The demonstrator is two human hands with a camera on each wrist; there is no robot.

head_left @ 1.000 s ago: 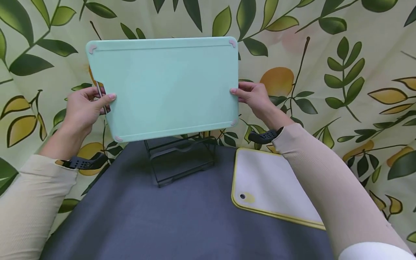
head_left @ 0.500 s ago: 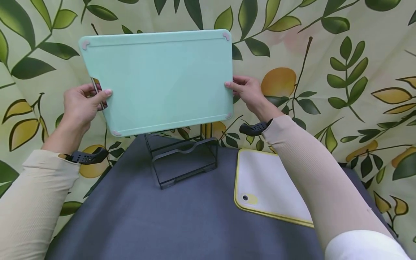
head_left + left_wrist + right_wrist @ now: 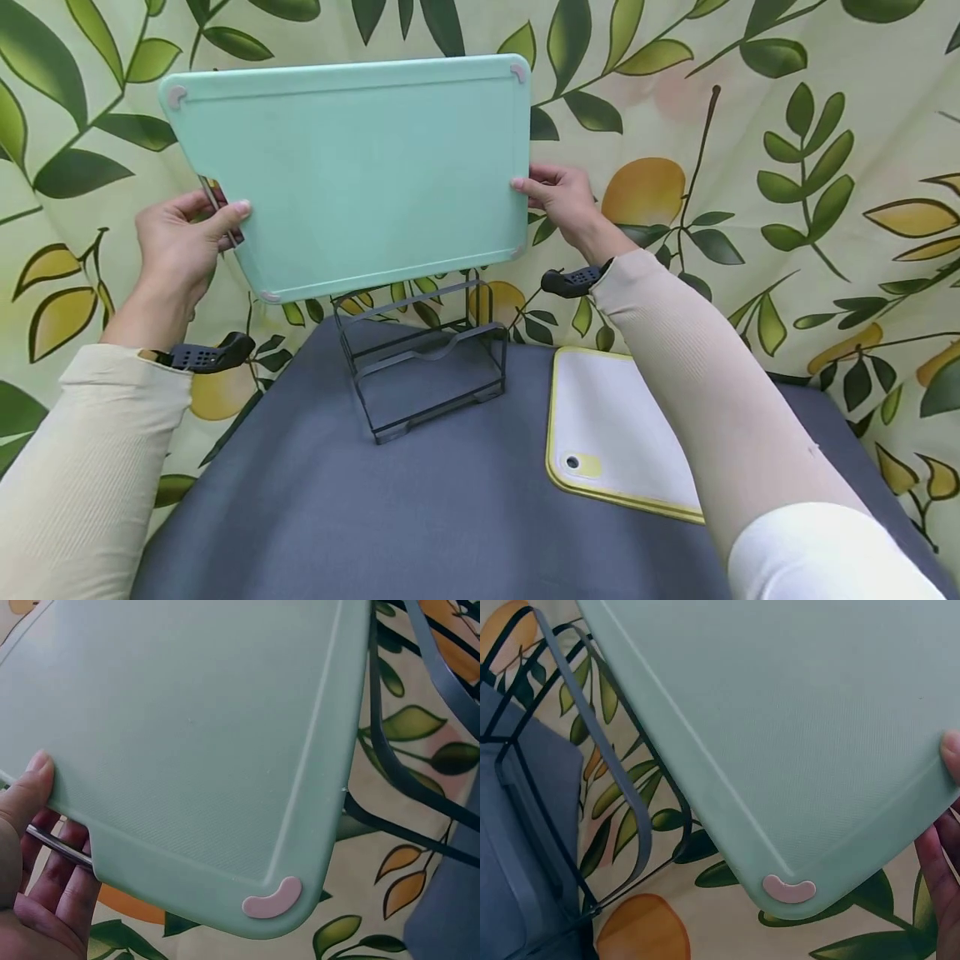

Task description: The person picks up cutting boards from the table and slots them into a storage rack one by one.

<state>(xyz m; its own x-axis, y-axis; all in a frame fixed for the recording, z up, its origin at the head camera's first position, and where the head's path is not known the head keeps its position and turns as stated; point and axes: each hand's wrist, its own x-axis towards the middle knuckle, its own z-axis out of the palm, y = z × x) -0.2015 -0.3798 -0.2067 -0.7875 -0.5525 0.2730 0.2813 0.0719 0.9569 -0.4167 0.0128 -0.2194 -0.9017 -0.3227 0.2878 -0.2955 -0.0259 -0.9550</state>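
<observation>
A mint-green cutting board (image 3: pixel 352 175) with pink corner pads hangs in the air, its broad face toward me and its left end slightly lower. My left hand (image 3: pixel 176 246) grips its left end at the metal handle bar (image 3: pixel 60 847), thumb on the front face and fingers behind. At the opposite edge my right hand (image 3: pixel 566 204) pinches the board, thumb in front, the other fingers partly hidden behind it. Below the board stands a black wire rack (image 3: pixel 427 358) with upright dividers; the board's lower edge overlaps the rack's top in the head view.
On the right of the dark grey table (image 3: pixel 420 517) lies a white cutting board (image 3: pixel 615 417) with a yellow rim and a hole near one corner, partly covered from view by my right forearm. A leaf-patterned curtain (image 3: pixel 675 108) hangs close behind the table.
Both hands have raised the mint-green cutting board and shifted it left, so more of the wire rack shows beneath it. The grip is the same.
</observation>
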